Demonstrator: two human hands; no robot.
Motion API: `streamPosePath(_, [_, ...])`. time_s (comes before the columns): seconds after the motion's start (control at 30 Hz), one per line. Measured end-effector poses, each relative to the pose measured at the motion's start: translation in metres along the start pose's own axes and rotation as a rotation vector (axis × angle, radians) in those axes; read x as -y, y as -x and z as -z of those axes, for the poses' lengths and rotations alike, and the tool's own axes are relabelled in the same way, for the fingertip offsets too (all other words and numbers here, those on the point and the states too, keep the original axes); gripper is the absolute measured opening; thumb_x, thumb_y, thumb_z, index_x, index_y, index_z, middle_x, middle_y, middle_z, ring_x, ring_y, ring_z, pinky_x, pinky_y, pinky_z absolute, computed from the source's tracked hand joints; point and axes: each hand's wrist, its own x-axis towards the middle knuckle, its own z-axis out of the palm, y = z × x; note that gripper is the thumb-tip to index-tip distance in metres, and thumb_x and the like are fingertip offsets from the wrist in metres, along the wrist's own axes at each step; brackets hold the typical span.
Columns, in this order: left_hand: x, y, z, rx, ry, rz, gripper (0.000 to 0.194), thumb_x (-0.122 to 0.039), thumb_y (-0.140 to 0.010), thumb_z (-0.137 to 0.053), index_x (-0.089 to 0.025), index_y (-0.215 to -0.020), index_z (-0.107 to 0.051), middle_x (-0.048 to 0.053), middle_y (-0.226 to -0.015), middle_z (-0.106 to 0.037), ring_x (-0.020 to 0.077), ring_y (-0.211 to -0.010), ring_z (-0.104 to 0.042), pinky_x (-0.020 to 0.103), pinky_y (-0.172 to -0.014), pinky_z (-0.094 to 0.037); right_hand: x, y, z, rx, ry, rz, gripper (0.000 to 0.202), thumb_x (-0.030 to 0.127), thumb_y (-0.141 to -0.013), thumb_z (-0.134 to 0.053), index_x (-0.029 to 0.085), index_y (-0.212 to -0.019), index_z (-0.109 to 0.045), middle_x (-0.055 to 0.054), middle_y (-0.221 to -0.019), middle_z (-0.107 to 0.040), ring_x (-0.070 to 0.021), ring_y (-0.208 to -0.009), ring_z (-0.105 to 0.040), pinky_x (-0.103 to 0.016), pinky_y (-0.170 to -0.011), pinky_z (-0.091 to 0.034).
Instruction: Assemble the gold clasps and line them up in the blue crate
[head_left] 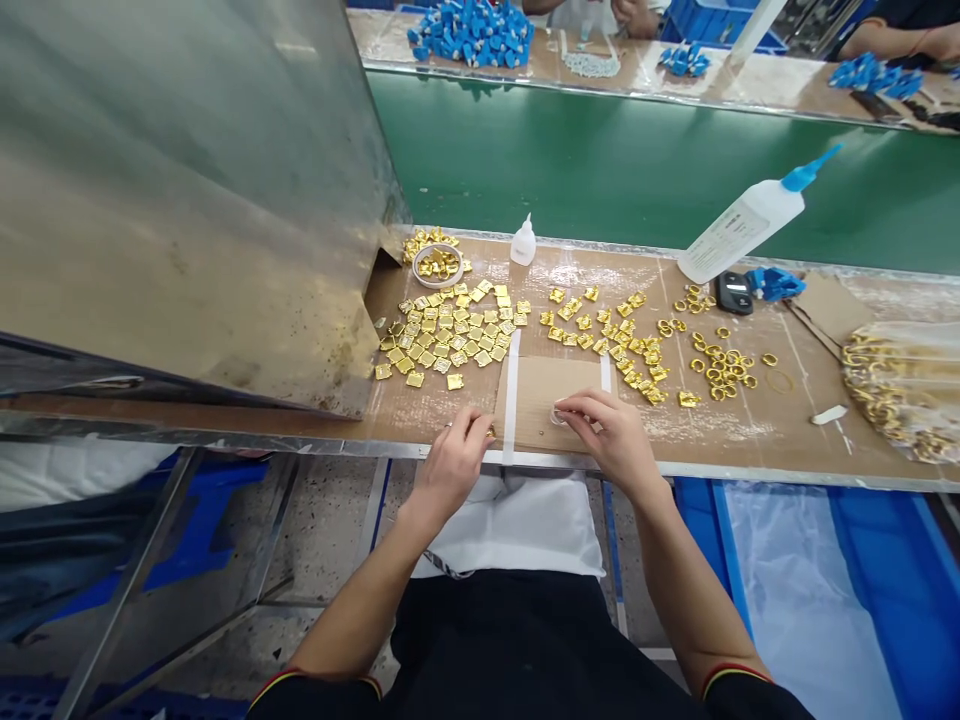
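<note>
My left hand [455, 458] is closed at the bench's front edge, its fingertips pinching a small gold piece [491, 432]. To the right, my right hand [611, 437] has its fingers together over a small clear round item [557, 414] on a cardboard sheet [551, 385] with white tape strips; whether it grips the item is unclear. Flat gold square pieces [450, 335] are spread behind my left hand. More gold pieces [637, 350] lie behind my right hand, with gold rings [724, 370] further right.
A metal housing [187, 200] rises at the left. Behind the pieces stand a small white bottle [523, 243] and a leaning large bottle [739, 235]. A bag of gold parts [907, 390] lies right. Across the green belt [600, 160] are blue parts [472, 35] and other people's hands.
</note>
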Motion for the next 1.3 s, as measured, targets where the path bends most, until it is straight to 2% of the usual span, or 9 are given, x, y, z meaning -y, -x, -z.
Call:
streamPosePath(0.13, [-0.012,-0.008,0.003,0.017,0.119,0.025,0.028,-0.008,-0.098,-0.042,-0.019,-0.107,-0.066,0.007,-0.101,-0.061,0.0166,-0.080,-0.064,0.025,-0.068,-0.053,-0.002,-0.001,-0.004,-0.053,0.054,0.025,0.016,0.024,-0.100,-0.059,0.024,-0.095,-0.075,-0.006,-0.088,-0.073,-0.0210,-0.080,-0.069,-0.031,-0.071,-0.054])
streamPosePath(0.33, [-0.012,-0.010,-0.007,-0.085,0.271,0.015,0.023,-0.015,-0.097,-0.051,-0.019,-0.115,-0.066,0.007,-0.097,-0.070,0.0196,-0.087,-0.068,0.029,-0.077,-0.056,-0.008,0.001,-0.006,-0.090,0.086,0.056,0.020,0.023,-0.101,-0.056,0.024,-0.094,-0.075,-0.005,-0.084,-0.067,-0.0193,-0.076,-0.064,-0.030,-0.068,-0.050])
streamPosePath(0.47, [-0.018,-0.012,-0.015,-0.110,0.366,0.039,0.016,-0.017,-0.097,-0.055,-0.019,-0.103,-0.069,0.006,-0.089,-0.073,0.0189,-0.083,-0.067,0.030,-0.076,-0.055,-0.010,0.005,-0.007,-0.131,0.196,0.032,0.026,0.026,-0.104,-0.051,0.023,-0.093,-0.074,-0.006,-0.084,-0.066,-0.0195,-0.077,-0.062,-0.030,-0.070,-0.048])
streamPosePath(0.67, [-0.030,-0.026,-0.015,-0.185,0.636,0.235,0.018,-0.025,-0.096,-0.059,-0.019,-0.096,-0.076,0.005,-0.084,-0.071,0.0155,-0.073,-0.063,0.025,-0.064,-0.050,-0.010,0.009,-0.007,-0.141,0.227,0.013,0.028,0.029,-0.105,-0.049,0.023,-0.092,-0.074,-0.006,-0.084,-0.066,-0.0194,-0.076,-0.062,-0.030,-0.069,-0.047])
streamPosePath(0.83, [-0.026,-0.031,-0.004,-0.251,0.829,0.337,0.027,-0.033,-0.097,-0.060,-0.018,-0.110,-0.078,0.006,-0.091,-0.067,0.0151,-0.079,-0.062,0.025,-0.068,-0.051,-0.009,0.009,-0.006,-0.107,0.236,0.008,0.030,0.032,-0.105,-0.048,0.026,-0.095,-0.075,-0.006,-0.085,-0.067,-0.0193,-0.076,-0.063,-0.030,-0.068,-0.048])
streamPosePath(0.93, [-0.026,-0.028,-0.003,-0.232,0.920,0.342,0.030,-0.036,-0.097,-0.061,-0.019,-0.115,-0.077,0.003,-0.084,-0.063,0.0124,-0.070,-0.058,0.024,-0.064,-0.049,-0.008,0.008,-0.008,-0.100,0.208,0.012,0.030,0.034,-0.106,-0.047,0.026,-0.096,-0.075,-0.006,-0.085,-0.068,-0.0194,-0.077,-0.064,-0.030,-0.069,-0.049])
streamPosePath(1.03, [-0.030,-0.026,-0.010,-0.155,1.018,0.301,0.033,-0.040,-0.097,-0.060,-0.018,-0.115,-0.077,0.003,-0.082,-0.060,0.0098,-0.062,-0.055,0.023,-0.058,-0.048,-0.007,0.006,-0.010,-0.099,0.175,0.009,0.029,0.033,-0.105,-0.048,0.025,-0.096,-0.074,-0.006,-0.086,-0.068,-0.0196,-0.077,-0.065,-0.031,-0.069,-0.050])
streamPosePath(1.13, [-0.032,-0.027,-0.016,-0.106,1.060,0.262,0.038,-0.044,-0.099,-0.056,-0.016,-0.114,-0.077,0.005,-0.088,-0.061,0.0100,-0.064,-0.057,0.024,-0.060,-0.050,-0.008,0.006,-0.010,-0.101,0.159,0.012,0.025,0.030,-0.104,-0.051,0.024,-0.096,-0.074,-0.007,-0.087,-0.067,-0.0203,-0.078,-0.065,-0.031,-0.070,-0.051])
streamPosePath(1.3, [-0.023,-0.030,-0.006,-0.177,0.944,0.291,0.034,-0.041,-0.098,-0.057,-0.016,-0.111,-0.077,0.005,-0.090,-0.060,0.0120,-0.072,-0.059,0.024,-0.065,-0.052,-0.009,0.007,-0.005,-0.120,0.118,-0.010,0.020,0.027,-0.102,-0.055,0.024,-0.096,-0.073,-0.006,-0.088,-0.066,-0.0200,-0.079,-0.065,-0.032,-0.072,-0.052])
